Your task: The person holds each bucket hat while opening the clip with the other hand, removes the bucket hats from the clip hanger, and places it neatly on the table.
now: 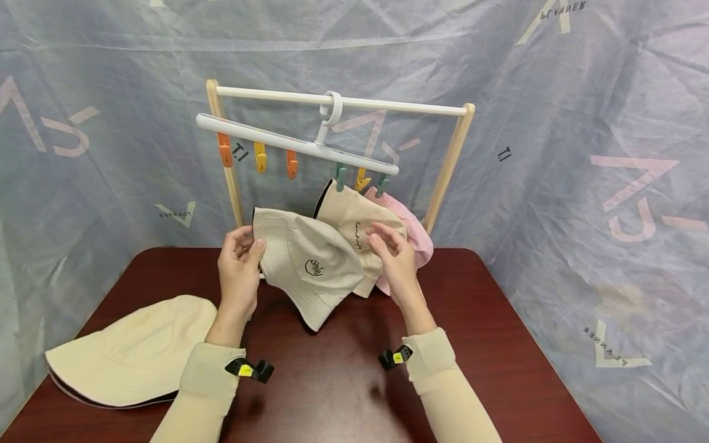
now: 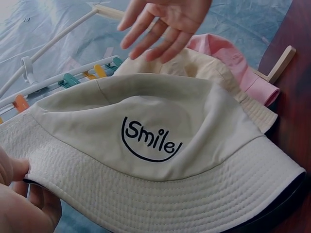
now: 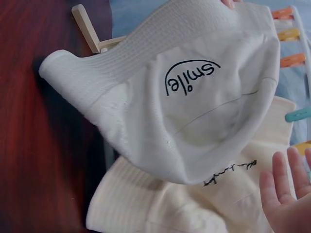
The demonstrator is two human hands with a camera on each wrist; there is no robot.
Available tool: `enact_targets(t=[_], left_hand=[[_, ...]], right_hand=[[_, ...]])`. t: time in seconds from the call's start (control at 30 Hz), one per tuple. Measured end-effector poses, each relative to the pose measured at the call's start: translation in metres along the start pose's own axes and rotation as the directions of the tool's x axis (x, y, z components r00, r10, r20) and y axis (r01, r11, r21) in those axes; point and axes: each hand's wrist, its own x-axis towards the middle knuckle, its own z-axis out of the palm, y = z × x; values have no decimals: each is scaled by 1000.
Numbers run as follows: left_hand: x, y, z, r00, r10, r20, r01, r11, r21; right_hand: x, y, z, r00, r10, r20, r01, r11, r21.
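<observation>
My left hand (image 1: 239,261) pinches the brim of a pale grey bucket hat (image 1: 310,252) with a "Smile" print, holding it up by one side in front of the rack. In the left wrist view the thumb lies on the outer face of the brim (image 2: 146,204) and the fingers pass behind it. My right hand (image 1: 394,249) holds nothing; its fingers are spread and slightly bent beside the hat's crown. Behind it a cream bucket hat (image 1: 346,212) with black script hangs from clips, and a pink hat (image 1: 412,224) hangs farther back.
A white hanger (image 1: 299,145) hooks over the bar of a wooden-legged rack (image 1: 399,107). Orange clips (image 1: 224,151) and a yellow clip (image 1: 260,157) dangle at its left, green clips (image 1: 340,177) at its right. Another cream hat (image 1: 138,351) lies on the dark red table (image 1: 476,369) at left.
</observation>
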Motion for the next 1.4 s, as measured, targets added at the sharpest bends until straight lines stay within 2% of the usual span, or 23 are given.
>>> enact_targets(t=[0.3, 0.47, 0.7, 0.97, 1.4], left_hand=[[-3, -1, -1, 1000, 1, -24, -1, 1000, -29], [-3, -1, -2, 999, -2, -37, 1, 999, -34], [-5, -3, -3, 999, -4, -50, 2, 999, -39], [-5, -6, -3, 998, 2, -59, -6, 998, -59], [-4, -9, -2, 998, 17, -65, -23, 996, -89]], right_hand=[[-18, 18, -7, 999, 27, -41, -26, 999, 28], [-24, 32, -8, 997, 39, -69, -39, 999, -3], [-33, 51, -9, 991, 102, -86, -102, 995, 0], [-39, 64, -7, 986, 134, -95, -133, 991, 19], [-43, 79, -6, 974, 217, -59, -222, 972, -81]])
